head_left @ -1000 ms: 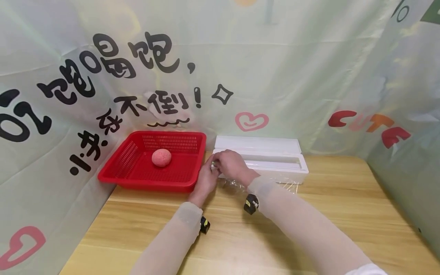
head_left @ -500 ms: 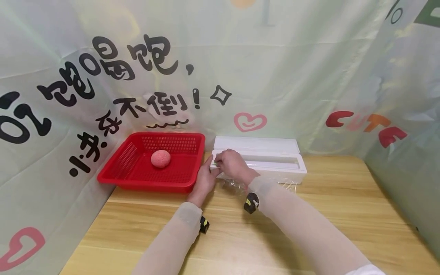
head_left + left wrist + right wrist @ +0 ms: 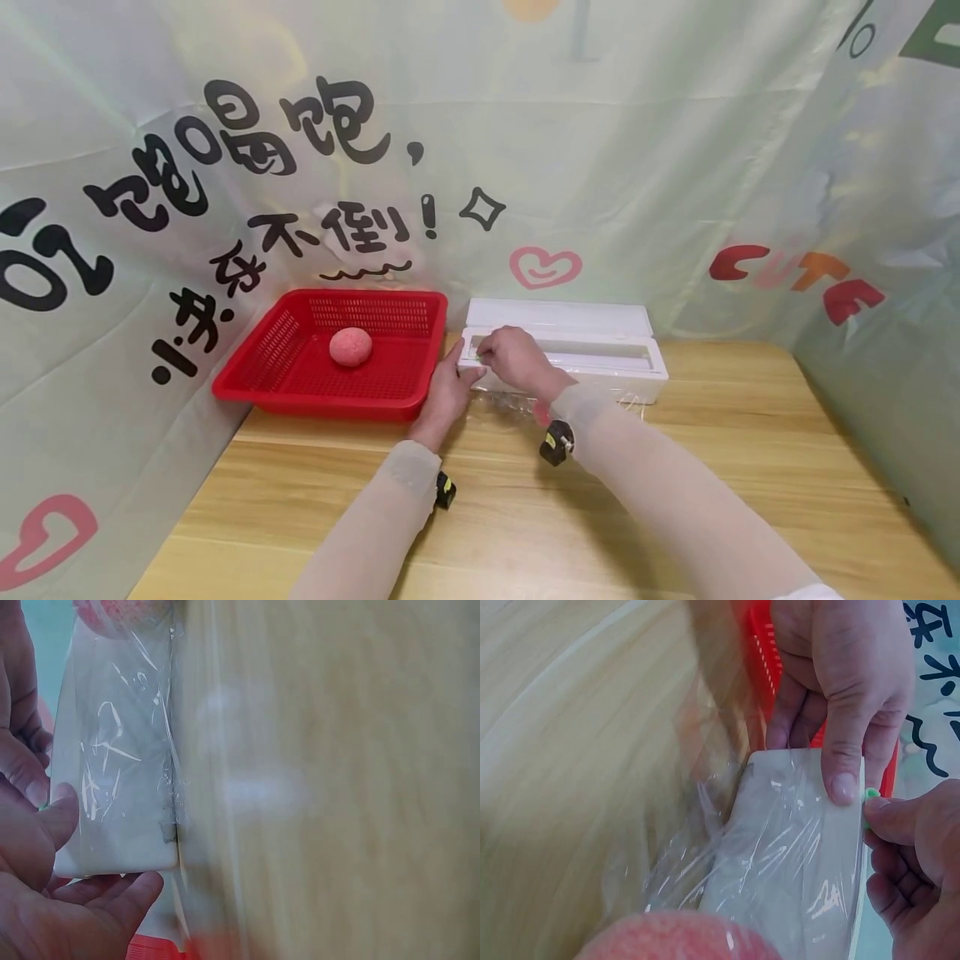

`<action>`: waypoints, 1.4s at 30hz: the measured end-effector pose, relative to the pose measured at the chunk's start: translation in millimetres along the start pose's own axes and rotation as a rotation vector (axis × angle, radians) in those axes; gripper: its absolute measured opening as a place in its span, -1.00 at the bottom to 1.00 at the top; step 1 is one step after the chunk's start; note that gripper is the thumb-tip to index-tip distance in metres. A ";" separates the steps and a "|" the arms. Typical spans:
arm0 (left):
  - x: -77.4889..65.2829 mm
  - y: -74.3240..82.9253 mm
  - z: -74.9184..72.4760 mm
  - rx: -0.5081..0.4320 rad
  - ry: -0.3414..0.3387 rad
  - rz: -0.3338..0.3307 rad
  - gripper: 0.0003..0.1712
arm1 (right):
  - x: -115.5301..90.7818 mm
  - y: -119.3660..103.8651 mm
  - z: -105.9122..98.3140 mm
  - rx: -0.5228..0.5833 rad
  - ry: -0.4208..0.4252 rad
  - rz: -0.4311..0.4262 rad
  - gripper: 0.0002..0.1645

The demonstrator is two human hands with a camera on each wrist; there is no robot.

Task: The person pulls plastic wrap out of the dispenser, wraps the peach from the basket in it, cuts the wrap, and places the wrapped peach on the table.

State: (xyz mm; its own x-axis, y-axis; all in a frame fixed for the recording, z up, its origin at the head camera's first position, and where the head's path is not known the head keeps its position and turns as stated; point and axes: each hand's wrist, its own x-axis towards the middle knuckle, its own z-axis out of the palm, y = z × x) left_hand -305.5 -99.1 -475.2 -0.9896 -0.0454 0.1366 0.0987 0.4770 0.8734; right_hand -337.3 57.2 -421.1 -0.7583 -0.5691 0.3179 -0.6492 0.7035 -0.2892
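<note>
A white cling film dispenser (image 3: 577, 385) lies with its lid up, and clear cling film (image 3: 802, 840) hangs over its front. My left hand (image 3: 447, 390) grips the dispenser's left end, with the thumb on the front and fingers around the end. A small green slide cutter (image 3: 871, 808) sits at the upper edge near that end. My right hand (image 3: 517, 358) pinches it between thumb and forefinger. Below the right wrist, a pinkish-red round object (image 3: 682, 941) is partly visible by the film; my arm hides most of it in the head view.
Left of the dispenser stands a red plastic basket (image 3: 315, 404) holding a pink, speckled round object (image 3: 350, 347). A printed cloth (image 3: 637, 167) hangs behind and beside the wooden table (image 3: 487, 533).
My right hand has shifted slightly right along the dispenser's edge, away from the left hand. The left hand stays at the left end. More of the pinkish-red object shows by the right wrist.
</note>
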 end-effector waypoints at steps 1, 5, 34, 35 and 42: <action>0.3 -0.1 0.3 -0.002 0.002 0.000 -0.16 | -0.6 1.1 -0.9 -0.001 -0.006 0.002 -0.86; -0.3 0.5 0.4 0.006 0.007 -0.006 -0.16 | -3.0 5.3 -5.4 0.000 -0.026 0.010 -0.85; -0.6 -0.1 -0.1 0.021 -0.019 -0.034 -0.16 | -21.3 23.5 -29.7 0.006 -0.090 0.046 -0.86; -0.5 -0.4 -0.1 0.022 -0.021 -0.035 -0.15 | -22.0 24.1 -30.5 0.006 -0.093 0.049 -0.86; 0.2 -1.7 0.2 0.022 -0.029 -0.058 -0.13 | -26.4 28.6 -35.0 0.004 -0.119 0.052 -0.85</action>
State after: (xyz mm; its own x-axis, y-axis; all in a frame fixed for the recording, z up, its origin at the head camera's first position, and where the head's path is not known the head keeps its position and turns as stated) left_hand -305.8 -99.7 -476.7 -0.9962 -0.0483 0.0719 0.0388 0.4931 0.8691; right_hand -333.9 107.3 -406.2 -0.7927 -0.5784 0.1925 -0.6085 0.7322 -0.3060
